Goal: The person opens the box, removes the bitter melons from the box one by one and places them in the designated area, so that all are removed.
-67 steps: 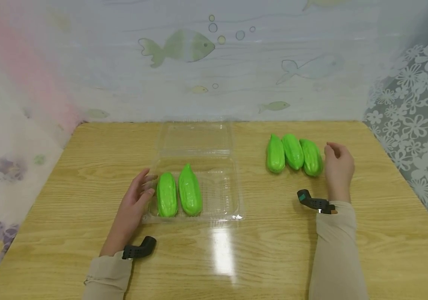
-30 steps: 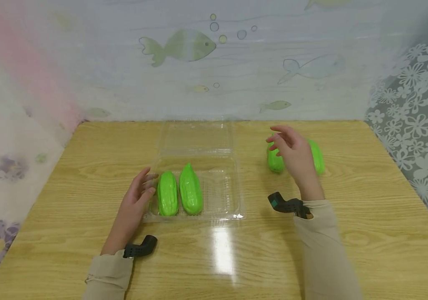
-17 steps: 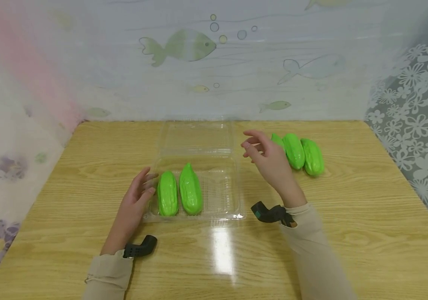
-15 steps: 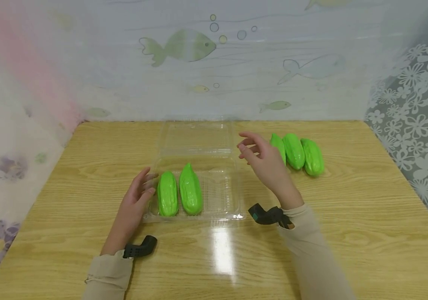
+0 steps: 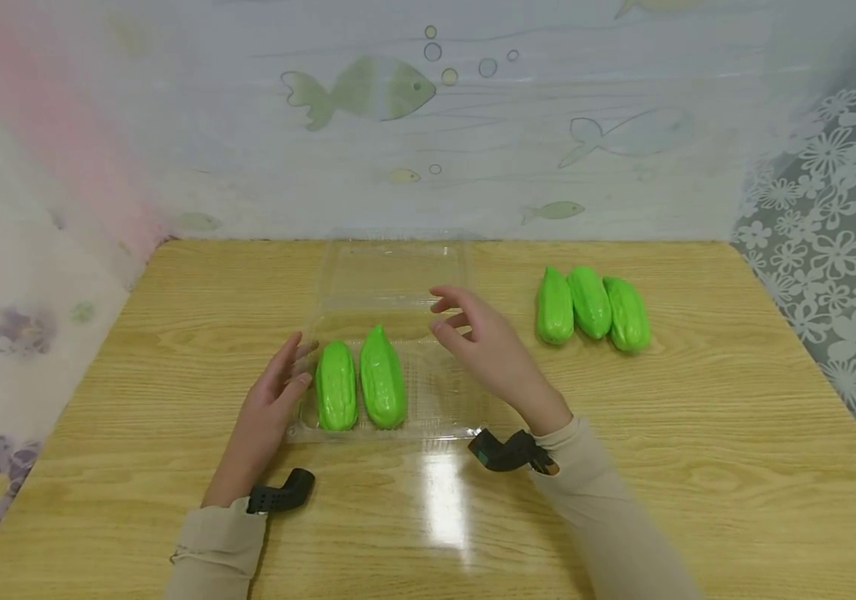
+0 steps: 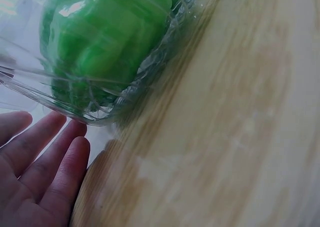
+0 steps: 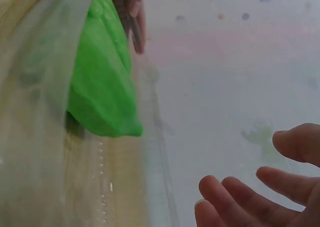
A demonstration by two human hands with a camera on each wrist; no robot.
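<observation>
Two green ribbed vegetable-like pieces, a left one (image 5: pixel 337 386) and a right one (image 5: pixel 382 379), lie side by side in a clear plastic box (image 5: pixel 438 387) whose lid is folded back. My left hand (image 5: pixel 266 417) is at the box's left side with fingers extended; in the left wrist view its fingertips (image 6: pixel 79 132) are at the plastic wall. Over the box's right part is my right hand (image 5: pixel 491 350), holding nothing, its fingers loosely bent and spread. The right wrist view shows this hand (image 7: pixel 265 197) apart from a green piece (image 7: pixel 102 77) in the box.
Three more green pieces, at the left (image 5: pixel 555 308), middle (image 5: pixel 589 302) and right (image 5: pixel 626 315), lie together on the wooden table (image 5: pixel 713 400) at the back right. The transparent lid (image 5: pixel 393 271) lies behind the box, near the fish-patterned wall (image 5: pixel 247 167).
My right hand has moved left, from beside the three green pieces, across them, to above the box's right part. My left hand and the green pieces have kept their places.
</observation>
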